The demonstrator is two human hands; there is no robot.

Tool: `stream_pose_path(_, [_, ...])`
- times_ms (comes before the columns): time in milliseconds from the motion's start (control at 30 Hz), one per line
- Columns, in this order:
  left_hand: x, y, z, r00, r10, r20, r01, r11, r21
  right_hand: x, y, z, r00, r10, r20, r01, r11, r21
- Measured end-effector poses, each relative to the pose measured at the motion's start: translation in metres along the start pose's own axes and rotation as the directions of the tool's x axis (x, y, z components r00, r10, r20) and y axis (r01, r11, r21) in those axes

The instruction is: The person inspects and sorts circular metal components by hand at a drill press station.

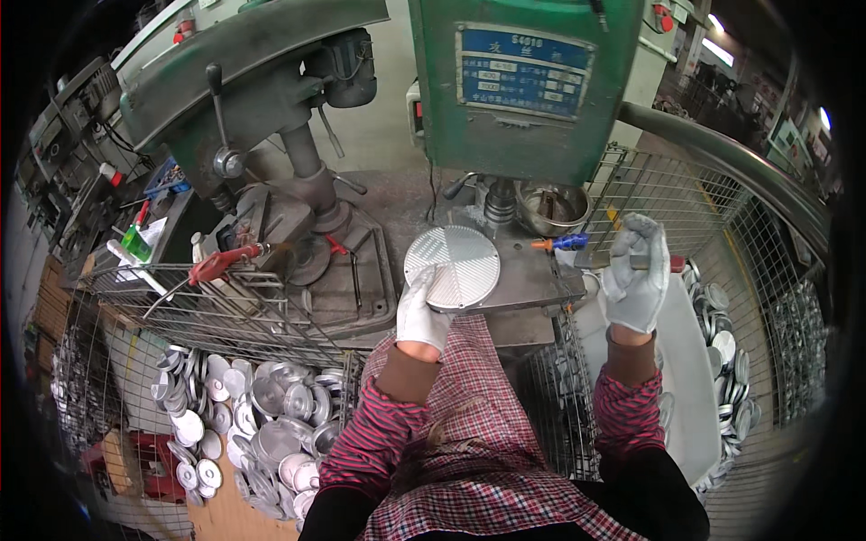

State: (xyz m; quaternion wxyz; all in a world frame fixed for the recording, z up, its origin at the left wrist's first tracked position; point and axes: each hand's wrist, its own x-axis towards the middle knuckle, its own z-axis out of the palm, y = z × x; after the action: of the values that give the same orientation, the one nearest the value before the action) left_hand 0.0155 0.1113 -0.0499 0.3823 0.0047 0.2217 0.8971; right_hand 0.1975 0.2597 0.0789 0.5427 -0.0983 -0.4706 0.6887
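My left hand [420, 316], in a white glove, grips the near left edge of a round silver metal disc [462, 261]. Fine ribs run in different directions across its face. The disc is over the machine's worktable [532, 281], in front of the spindle [499, 203]. Off to the right, my gloved right hand [637, 279] is raised with curled fingers around a wooden-handled tool [640, 262] with a red end; its far part is hard to make out. A blue and orange nozzle-like piece [561, 242] lies between the disc and my right hand.
A green machine head [519, 90] hangs above the worktable, with a metal bowl [552, 209] behind. To the left stands a drill press [307, 162]; a red-handled tool [230, 263] is near the wire basket. Metal discs [280, 406] fill the lower left. A white bin [690, 379] is at right.
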Motion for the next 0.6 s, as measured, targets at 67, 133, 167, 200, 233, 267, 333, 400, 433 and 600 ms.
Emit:
stream_pose_path(67, [0.01, -0.002, -0.003, 1.0, 0.026, 0.0, -0.026, 0.999, 0.037, 0.004, 0.013, 0.008, 0.994, 0.102, 0.044, -0.103, 0.994, 0.021])
stream_pose_path(133, [0.017, -0.001, 0.001, 0.999, -0.002, 0.042, 0.001, 1.0, 0.027, 0.007, 0.025, 0.015, 0.981, 0.106, 0.164, -0.117, 0.991, 0.058])
stream_pose_path(167, [0.014, -0.002, 0.003, 1.0, 0.02, 0.024, -0.021, 0.999, 0.039, 0.01, 0.027, 0.021, 0.991, 0.132, 0.024, -0.134, 0.984, 0.114])
stream_pose_path(200, [0.012, -0.001, 0.006, 1.0, 0.013, 0.021, -0.014, 0.999, 0.037, 0.013, 0.039, 0.026, 0.991, 0.134, 0.019, -0.135, 0.985, 0.109])
stream_pose_path(233, [0.011, 0.0, 0.005, 1.0, 0.007, 0.01, -0.007, 0.999, 0.051, 0.017, 0.06, 0.026, 0.986, -0.144, -0.084, 0.126, 0.973, -0.193])
stream_pose_path(267, [0.009, 0.0, 0.006, 1.0, 0.0, -0.001, 0.0, 0.998, 0.065, 0.019, 0.074, 0.028, 0.9, -0.426, -0.089, 0.332, 0.804, -0.494])
stream_pose_path(333, [0.007, 0.002, 0.006, 0.999, 0.029, -0.026, -0.027, 0.996, 0.082, 0.01, 0.091, 0.049, 0.981, -0.109, -0.158, 0.111, 0.994, 0.006])
stream_pose_path(400, [0.009, -0.001, 0.002, 1.0, 0.011, 0.009, -0.011, 0.997, 0.082, -0.006, 0.109, 0.056, 0.957, -0.008, -0.29, 0.047, 0.991, 0.126])
stream_pose_path(433, [0.01, -0.004, 0.002, 0.998, 0.047, 0.03, -0.049, 0.996, 0.068, -0.014, 0.11, 0.054, 0.976, -0.059, -0.209, 0.08, 0.993, 0.091])
stream_pose_path(600, [0.003, 0.005, 0.003, 1.0, -0.004, -0.013, 0.005, 0.998, 0.065, -0.017, 0.041, 0.06, 0.941, -0.263, -0.215, 0.246, 0.964, -0.1])
